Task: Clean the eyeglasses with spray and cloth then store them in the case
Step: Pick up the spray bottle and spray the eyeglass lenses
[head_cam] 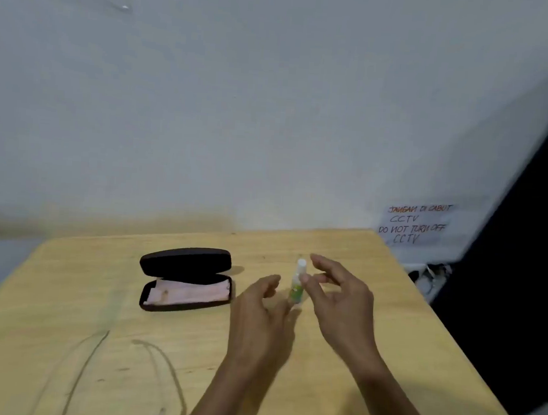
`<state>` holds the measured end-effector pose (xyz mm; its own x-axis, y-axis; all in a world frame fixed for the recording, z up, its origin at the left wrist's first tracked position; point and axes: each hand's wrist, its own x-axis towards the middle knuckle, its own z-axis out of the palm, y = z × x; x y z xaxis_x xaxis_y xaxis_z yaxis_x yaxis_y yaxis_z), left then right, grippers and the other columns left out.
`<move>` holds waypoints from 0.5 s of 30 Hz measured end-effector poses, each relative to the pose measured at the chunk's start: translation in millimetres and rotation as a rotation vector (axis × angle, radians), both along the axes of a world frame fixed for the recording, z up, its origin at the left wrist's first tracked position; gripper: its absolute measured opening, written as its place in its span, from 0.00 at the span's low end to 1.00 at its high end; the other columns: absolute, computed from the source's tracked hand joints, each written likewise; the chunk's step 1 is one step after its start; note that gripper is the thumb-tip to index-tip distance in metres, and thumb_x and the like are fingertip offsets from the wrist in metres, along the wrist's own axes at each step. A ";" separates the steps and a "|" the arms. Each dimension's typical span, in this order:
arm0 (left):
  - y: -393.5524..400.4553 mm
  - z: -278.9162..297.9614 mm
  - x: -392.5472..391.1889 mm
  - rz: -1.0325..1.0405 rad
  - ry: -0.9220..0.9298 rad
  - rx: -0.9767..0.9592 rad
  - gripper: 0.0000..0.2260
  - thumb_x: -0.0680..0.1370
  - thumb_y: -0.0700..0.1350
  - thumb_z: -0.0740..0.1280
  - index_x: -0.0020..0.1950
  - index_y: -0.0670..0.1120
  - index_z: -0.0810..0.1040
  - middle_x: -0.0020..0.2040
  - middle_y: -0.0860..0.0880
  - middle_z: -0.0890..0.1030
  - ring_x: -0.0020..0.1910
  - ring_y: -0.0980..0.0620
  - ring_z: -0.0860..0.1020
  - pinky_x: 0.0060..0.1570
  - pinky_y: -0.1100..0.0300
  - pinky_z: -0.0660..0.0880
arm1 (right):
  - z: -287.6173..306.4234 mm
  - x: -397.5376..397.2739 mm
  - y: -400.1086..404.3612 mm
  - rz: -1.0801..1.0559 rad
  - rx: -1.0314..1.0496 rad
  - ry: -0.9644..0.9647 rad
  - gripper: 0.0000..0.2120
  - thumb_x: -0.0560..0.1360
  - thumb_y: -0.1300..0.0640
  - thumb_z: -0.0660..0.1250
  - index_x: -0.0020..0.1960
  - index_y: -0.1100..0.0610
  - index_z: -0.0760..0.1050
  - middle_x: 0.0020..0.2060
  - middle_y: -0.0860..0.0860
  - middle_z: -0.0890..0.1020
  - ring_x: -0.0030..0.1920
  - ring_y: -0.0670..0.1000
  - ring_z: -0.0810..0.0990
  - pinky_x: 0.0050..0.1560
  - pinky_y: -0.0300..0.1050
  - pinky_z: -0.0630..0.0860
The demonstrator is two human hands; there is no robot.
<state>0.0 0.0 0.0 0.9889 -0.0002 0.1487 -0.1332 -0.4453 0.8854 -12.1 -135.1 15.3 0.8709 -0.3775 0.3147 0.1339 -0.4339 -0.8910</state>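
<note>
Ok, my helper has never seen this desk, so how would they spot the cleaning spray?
On the wooden table, look right of the open black glasses case. The spray bottle stands upright between the two hands, small, white-capped, green-labelled.

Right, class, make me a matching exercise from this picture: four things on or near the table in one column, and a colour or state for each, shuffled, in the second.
Column one:
1. eyeglass case
2. cleaning cloth
3. spray bottle
4. paper sign

Column two:
A. standing upright between the left hand and right hand
B. pink, lying inside the case
C. handwritten, fixed to the wall
D. black, lid open

Pairs: 1-D, 2-B, 3-A, 4-C
</note>
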 end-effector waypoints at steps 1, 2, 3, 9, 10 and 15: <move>-3.6 -5.1 6.1 0.002 0.005 -0.024 0.21 0.73 0.44 0.73 0.67 0.46 0.78 0.60 0.50 0.82 0.58 0.56 0.79 0.57 0.58 0.77 | -2.4 4.6 -1.3 0.013 0.013 -0.006 0.14 0.74 0.52 0.75 0.59 0.43 0.82 0.52 0.39 0.85 0.51 0.40 0.82 0.45 0.41 0.82; -6.6 -5.6 9.1 0.008 -0.001 -0.039 0.21 0.74 0.43 0.73 0.66 0.47 0.78 0.60 0.51 0.82 0.59 0.56 0.79 0.56 0.63 0.77 | -2.6 8.5 -1.3 0.008 0.019 0.012 0.14 0.74 0.52 0.75 0.59 0.43 0.82 0.51 0.40 0.86 0.51 0.40 0.82 0.46 0.40 0.81; -7.8 -7.1 10.3 -0.002 -0.020 -0.044 0.19 0.74 0.43 0.72 0.65 0.47 0.79 0.59 0.51 0.83 0.58 0.57 0.80 0.54 0.69 0.76 | -4.2 9.5 -2.2 0.018 0.025 0.003 0.13 0.74 0.52 0.76 0.58 0.42 0.83 0.51 0.40 0.86 0.51 0.39 0.83 0.47 0.39 0.81; -15.3 -10.1 16.9 -0.024 -0.041 -0.125 0.07 0.75 0.44 0.72 0.51 0.50 0.85 0.42 0.57 0.86 0.42 0.66 0.83 0.43 0.66 0.79 | -12.0 21.8 -3.0 0.038 0.063 -0.008 0.09 0.74 0.51 0.76 0.54 0.45 0.83 0.45 0.37 0.86 0.50 0.40 0.84 0.50 0.51 0.82; -15.3 -11.1 17.8 -0.019 -0.047 -0.120 0.06 0.75 0.45 0.72 0.51 0.50 0.85 0.42 0.57 0.86 0.42 0.65 0.83 0.43 0.65 0.80 | -11.6 21.9 -2.0 0.043 0.061 -0.008 0.09 0.74 0.51 0.76 0.54 0.46 0.83 0.45 0.38 0.86 0.50 0.39 0.84 0.50 0.52 0.82; -11.5 -2.8 7.8 -0.046 -0.068 -0.136 0.07 0.75 0.44 0.72 0.53 0.51 0.85 0.44 0.58 0.86 0.45 0.64 0.83 0.47 0.65 0.78 | -3.6 10.7 2.0 0.067 0.104 -0.043 0.09 0.75 0.54 0.75 0.55 0.48 0.83 0.45 0.41 0.86 0.50 0.40 0.84 0.51 0.51 0.82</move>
<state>7.8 -11.5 -2.8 0.9761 -0.0204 0.2166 -0.2119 -0.3139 0.9255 -1.4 -133.1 11.6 0.8817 -0.3518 0.3145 0.1986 -0.3278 -0.9236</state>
